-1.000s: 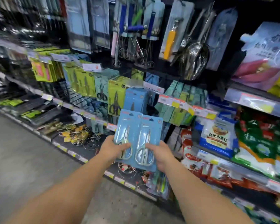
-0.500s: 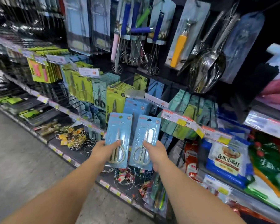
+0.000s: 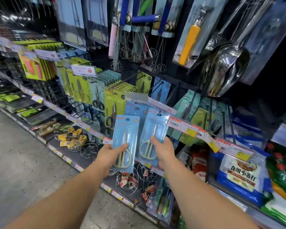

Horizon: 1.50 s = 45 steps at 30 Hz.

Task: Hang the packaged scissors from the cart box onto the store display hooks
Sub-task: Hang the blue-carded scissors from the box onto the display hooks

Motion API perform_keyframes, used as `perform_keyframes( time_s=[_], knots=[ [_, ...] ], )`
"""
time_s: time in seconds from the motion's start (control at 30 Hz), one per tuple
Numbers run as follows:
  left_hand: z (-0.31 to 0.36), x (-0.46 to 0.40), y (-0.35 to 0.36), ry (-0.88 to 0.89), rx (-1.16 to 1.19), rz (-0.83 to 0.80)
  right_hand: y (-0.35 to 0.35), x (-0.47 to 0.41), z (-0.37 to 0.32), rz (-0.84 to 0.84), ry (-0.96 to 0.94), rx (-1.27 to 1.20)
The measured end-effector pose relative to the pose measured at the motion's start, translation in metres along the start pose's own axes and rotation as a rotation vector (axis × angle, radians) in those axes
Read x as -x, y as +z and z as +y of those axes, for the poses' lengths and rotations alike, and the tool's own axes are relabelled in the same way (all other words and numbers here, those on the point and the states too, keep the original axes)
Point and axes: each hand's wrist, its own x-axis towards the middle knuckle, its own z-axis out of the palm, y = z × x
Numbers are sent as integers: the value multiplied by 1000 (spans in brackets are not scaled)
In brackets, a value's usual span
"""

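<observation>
Our left hand [image 3: 111, 153] grips one blue scissors pack [image 3: 125, 138]; our right hand [image 3: 163, 150] has lifted the other pack [image 3: 153, 129] higher, toward the hooked blue packs [image 3: 134, 109].

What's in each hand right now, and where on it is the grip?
Each hand holds one blue scissors pack by its lower part: the left hand grips the left pack, the right hand grips the right pack, thumbs on the front.

A shop aisle: price labels [image 3: 183, 128] edge the shelves, with packaged kitchen tools [image 3: 188, 42] hanging on display hooks [image 3: 122, 81].
</observation>
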Motion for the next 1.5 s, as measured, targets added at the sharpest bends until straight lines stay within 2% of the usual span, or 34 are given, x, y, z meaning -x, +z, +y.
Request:
perform_keyframes(
  time_s=[0.23, 0.47, 0.6, 0.8, 0.87, 0.93, 1.0, 1.07, 1.27, 1.4, 1.5],
  knots=[
    [6, -30, -3, -10, -59, -134, 7, -14, -6, 93, 3, 61],
    [4, -49, -10, -35, -113, -227, 4, -33, -13, 162, 88, 304],
    [3, -53, -10, -37, -161, -279, -1, -33, -15, 177, 126, 306],
    [10, -48, 8, 21, -177, -314, -8, -18, -6, 285, 135, 174],
    [12, -45, 17, 49, -176, -320, -12, -10, -4, 162, 165, -5],
    [15, -42, 27, 60, -159, -322, -16, 1, -4, -57, 197, -131],
    [17, -40, 36, 79, -145, -312, -19, 10, -3, -190, 167, -118],
    [18, -37, 44, 88, -124, -311, -18, 16, -3, -210, 107, -72],
    [25, -31, 62, 110, -125, -286, -19, 15, -5, -87, -16, -8],
    [27, -37, 68, 98, -143, -259, -17, 7, -4, -20, -15, 38],
    [27, -43, 71, 93, -244, -220, -13, -3, 0, 79, -8, 96]
  ],
)
